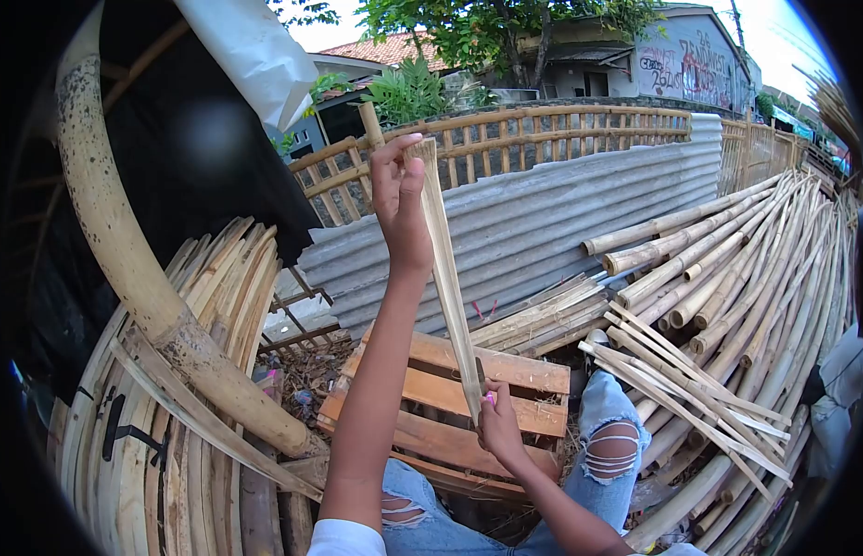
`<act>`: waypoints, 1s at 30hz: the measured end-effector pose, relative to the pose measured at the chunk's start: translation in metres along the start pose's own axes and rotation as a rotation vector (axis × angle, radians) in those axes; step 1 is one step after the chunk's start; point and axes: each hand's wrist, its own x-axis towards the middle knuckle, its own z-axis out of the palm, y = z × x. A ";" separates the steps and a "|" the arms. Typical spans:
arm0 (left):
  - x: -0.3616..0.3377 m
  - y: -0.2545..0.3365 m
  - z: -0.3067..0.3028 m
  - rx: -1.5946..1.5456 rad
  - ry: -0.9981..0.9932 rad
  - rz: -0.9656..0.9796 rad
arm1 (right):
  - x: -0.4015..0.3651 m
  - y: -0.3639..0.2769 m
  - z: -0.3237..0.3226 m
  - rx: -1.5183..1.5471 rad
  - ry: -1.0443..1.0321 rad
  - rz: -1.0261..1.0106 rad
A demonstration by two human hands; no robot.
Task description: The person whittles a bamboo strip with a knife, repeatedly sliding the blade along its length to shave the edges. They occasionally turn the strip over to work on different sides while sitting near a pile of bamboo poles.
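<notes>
A long split bamboo strip (447,269) stands tilted in front of me, its pale inner face showing. My left hand (401,199) is raised high, with its fingers closed at the strip's upper end. Low down, my right hand (499,428) is closed around what looks like a knife (480,372). Its short dark blade lies against the strip near the lower end, and the handle is hidden in my fingers. A small pink spot shows at those fingers. Below the strip sits a slatted wooden platform (427,382), between my knees.
A thick bamboo pole (139,232) leans at left, beside stacked split bamboo (186,417) and a dark metal tool (126,431). Many bamboo poles (719,287) and loose strips (682,389) lie at right. Corrugated sheeting (543,222) and a bamboo fence (524,125) stand ahead.
</notes>
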 end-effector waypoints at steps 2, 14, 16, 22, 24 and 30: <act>-0.001 0.001 0.000 -0.027 -0.004 -0.035 | 0.013 0.015 0.002 -0.001 -0.007 -0.117; -0.002 0.003 0.001 0.023 0.005 -0.025 | -0.013 0.034 0.002 0.316 -0.047 0.206; 0.000 -0.002 0.001 0.084 -0.008 0.000 | -0.006 0.013 -0.001 0.308 -0.064 0.157; -0.002 -0.013 0.009 -0.041 -0.005 -0.034 | -0.001 -0.096 -0.009 0.351 -0.100 -0.229; -0.003 -0.012 0.011 -0.055 -0.009 -0.039 | 0.008 -0.069 -0.002 0.122 0.074 -0.356; 0.000 -0.025 0.002 -0.081 0.002 -0.053 | -0.028 0.071 0.008 0.231 0.035 0.281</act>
